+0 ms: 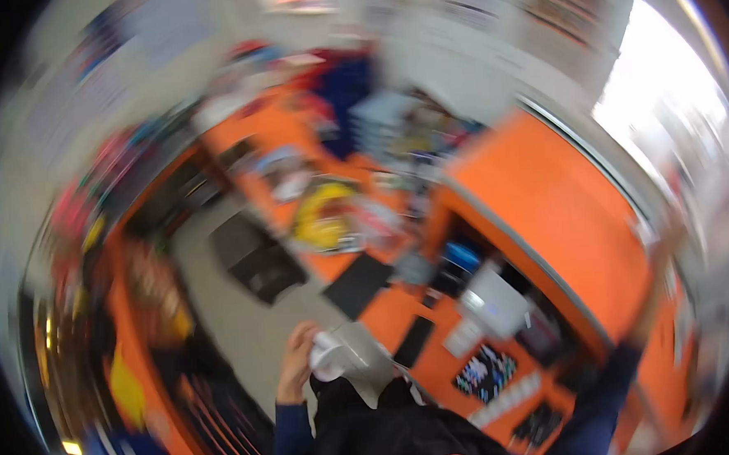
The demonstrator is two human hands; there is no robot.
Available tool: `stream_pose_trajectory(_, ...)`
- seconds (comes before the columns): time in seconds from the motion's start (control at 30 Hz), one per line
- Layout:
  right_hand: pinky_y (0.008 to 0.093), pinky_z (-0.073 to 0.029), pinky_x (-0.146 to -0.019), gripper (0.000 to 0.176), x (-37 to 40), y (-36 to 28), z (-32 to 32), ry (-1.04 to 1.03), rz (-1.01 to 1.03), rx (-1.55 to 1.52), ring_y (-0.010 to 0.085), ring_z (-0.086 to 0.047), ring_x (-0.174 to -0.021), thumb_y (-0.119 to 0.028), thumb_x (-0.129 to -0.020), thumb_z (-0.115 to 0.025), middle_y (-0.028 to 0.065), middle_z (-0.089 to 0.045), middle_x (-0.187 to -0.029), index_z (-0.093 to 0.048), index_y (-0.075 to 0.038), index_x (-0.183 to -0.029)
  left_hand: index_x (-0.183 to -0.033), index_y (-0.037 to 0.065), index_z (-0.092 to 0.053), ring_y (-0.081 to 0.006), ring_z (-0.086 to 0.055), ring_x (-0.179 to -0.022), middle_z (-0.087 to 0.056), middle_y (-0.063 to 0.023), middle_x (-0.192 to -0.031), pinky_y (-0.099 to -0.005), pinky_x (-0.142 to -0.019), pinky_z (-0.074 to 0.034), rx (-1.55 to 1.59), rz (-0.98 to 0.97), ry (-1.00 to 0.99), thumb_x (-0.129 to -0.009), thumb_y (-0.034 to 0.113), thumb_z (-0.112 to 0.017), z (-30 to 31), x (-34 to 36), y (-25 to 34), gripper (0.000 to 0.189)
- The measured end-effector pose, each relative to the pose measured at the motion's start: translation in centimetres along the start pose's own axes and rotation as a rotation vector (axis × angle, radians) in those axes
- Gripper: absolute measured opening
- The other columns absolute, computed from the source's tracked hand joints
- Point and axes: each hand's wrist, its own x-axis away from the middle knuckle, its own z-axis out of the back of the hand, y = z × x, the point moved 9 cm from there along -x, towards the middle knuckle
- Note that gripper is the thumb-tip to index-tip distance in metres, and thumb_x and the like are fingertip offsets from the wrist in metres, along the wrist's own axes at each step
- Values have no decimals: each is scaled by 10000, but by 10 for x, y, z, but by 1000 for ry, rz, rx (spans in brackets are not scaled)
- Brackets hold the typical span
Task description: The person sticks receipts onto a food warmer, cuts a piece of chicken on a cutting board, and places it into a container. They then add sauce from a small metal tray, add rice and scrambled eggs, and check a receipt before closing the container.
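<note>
My left hand [295, 359] is low in the middle of the head view, its fingers curled round a white round object [327, 355] that looks like a roll or cup. Just right of it is a pale grey boxy thing [364, 351]. My right hand [670, 230] reaches far out to the right, over the far side of the raised orange counter [557, 209]. Motion smears its fingers. A small white thing [643, 231] lies right beside it at the counter's edge.
A lower orange desk carries a black phone-like slab [414, 341], a white machine [495, 303], a tray of small items [484, 373] and a yellow bundle [324, 217]. A dark chair [257, 254] stands on the floor. Shelving [126, 322] runs along the left.
</note>
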Motion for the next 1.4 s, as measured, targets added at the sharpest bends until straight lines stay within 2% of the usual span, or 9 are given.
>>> stream_pose_trajectory(0.1, 396, -442, -945, 504, 57, -125, -34, -201, 156, -657, 283, -550, -1107, -359, -954, -503, 170, -527, -1242, -490, -9, -1317, -1038, 25, -597, -96, -577, -875, -622, -25, -929, -239, -755, -477, 214, 106, -108, -973, 120, -500, 24, 2, 22, 150)
stream_pose_trajectory(0.23, 366, -445, -838, 471, 321, -423, -92, -1214, -183, -1400, 197, -573, -862, -269, -996, -402, 99, -601, -899, -352, -48, -1409, -1082, 1, -613, -132, -575, -874, -639, -48, -996, -301, -763, -468, -136, -344, -98, -977, 205, -505, 91, 0, 48, 254)
stream_pose_trajectory(0.27, 360, -421, -879, 517, 377, -492, -62, -1040, 495, -1016, 209, -568, -920, -170, -942, -468, 107, -606, -909, -326, -61, -1426, -1082, 1, -613, -132, -575, -874, -639, -48, -996, -301, -763, -468, -116, -364, -20, -977, 205, -505, 119, 15, 53, 254)
stream_pose_trajectory(0.37, 384, -518, -767, 663, 526, -638, 27, -1290, 1095, -1348, 287, -630, -924, 46, -878, -448, 166, -583, -1161, -203, -109, -1474, -1161, 36, -607, -153, -548, -1008, -617, -64, -1134, -323, -875, -461, -261, -453, -90, -944, 162, -552, 147, 69, 113, 257)
stream_pose_trajectory(0.67, 285, -449, -556, 918, 762, -901, 171, -1603, 1542, -1447, 158, -571, -582, -40, -728, -756, 136, -636, -1034, -237, -121, -1480, -1038, 21, -676, -90, -572, -909, -658, -16, -919, -275, -826, -444, -148, -282, 472, -802, 170, -753, 443, 210, 133, 289)
stream_pose_trajectory(0.83, 266, -486, -659, 1025, 889, -985, 169, -2547, 1314, -997, 96, -599, -761, 56, -674, -782, 110, -677, -930, -208, -155, -1496, -1015, 2, -677, -80, -598, -802, -658, -27, -905, -250, -743, -464, -77, -287, 925, -816, 164, -746, 567, 284, 127, 265)
stream_pose_trajectory(1.03, 379, -484, -930, 773, 1010, -1157, 183, -3086, -44, -1519, 210, -616, -1021, 42, -845, -603, 96, -611, -1115, -200, -136, -1480, -1036, 17, -577, -138, -644, -945, -641, -44, -1024, -241, -804, -524, 325, -506, 1281, -837, -5, -685, 675, 296, 136, 227)
stream_pose_trajectory(1.17, 408, -454, -982, 615, 1063, -1350, 218, -2892, 16, -2015, 226, -578, -1081, 0, -876, -592, 120, -538, -1205, -298, -111, -1405, -1191, 5, -541, -184, -619, -1035, -587, -94, -1152, -267, -859, -526, 228, -622, 1430, -819, -76, -661, 782, 290, 148, 399)
stream_pose_trajectory(1.4, 258, -433, -858, 262, 1176, -1701, 348, -2303, 962, -2504, 115, -549, -990, -132, -936, -586, 49, -604, -1106, -539, -61, -1184, -1315, 3, -467, -215, -527, -1180, -427, -105, -1344, -315, -961, -478, -57, -834, 1779, -800, -131, -618, 979, 286, 288, 553)
